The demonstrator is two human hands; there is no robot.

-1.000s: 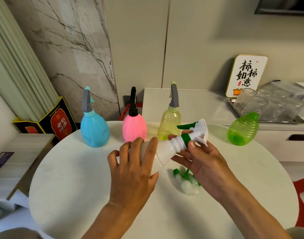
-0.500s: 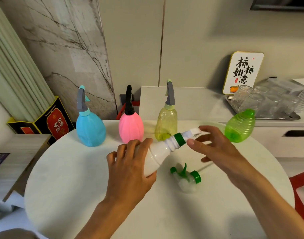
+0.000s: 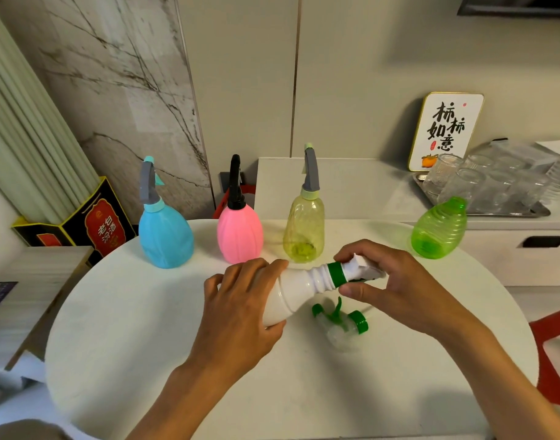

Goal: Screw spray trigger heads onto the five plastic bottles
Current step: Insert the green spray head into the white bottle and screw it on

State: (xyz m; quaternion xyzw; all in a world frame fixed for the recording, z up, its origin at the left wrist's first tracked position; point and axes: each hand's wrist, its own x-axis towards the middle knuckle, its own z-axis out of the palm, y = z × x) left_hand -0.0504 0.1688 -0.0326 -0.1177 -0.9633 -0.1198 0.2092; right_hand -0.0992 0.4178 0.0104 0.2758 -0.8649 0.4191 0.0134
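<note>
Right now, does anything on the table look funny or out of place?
Yes. The green bottle at the back right leans over and has no sprayer, unlike the blue, pink and yellow bottles. A loose sprayer lies on its side on the table.

On the round table [image 3: 113, 328], three bottles with trigger heads stand in a row along the far edge: the leftmost bottle [image 3: 166, 239], the middle bottle [image 3: 239, 235] to its right, then the third bottle [image 3: 303, 231]. Well to the right of them, near the table's right rim, an uncapped bottle [image 3: 439, 231] stands tilted. In front of the row, above the table's centre, a fifth bottle [image 3: 291, 293] lies slanted, its base in the left hand [image 3: 240, 315], its neck pointing right into the right hand [image 3: 396, 290], which is wrapped around the trigger head [image 3: 351, 271] on it. Just in front, a loose trigger head [image 3: 339, 322] lies on the tabletop. Behind the table on the right, a counter [image 3: 336, 188] carries a tray of glasses [image 3: 482, 185] with a sign [image 3: 445, 131] behind it
</note>
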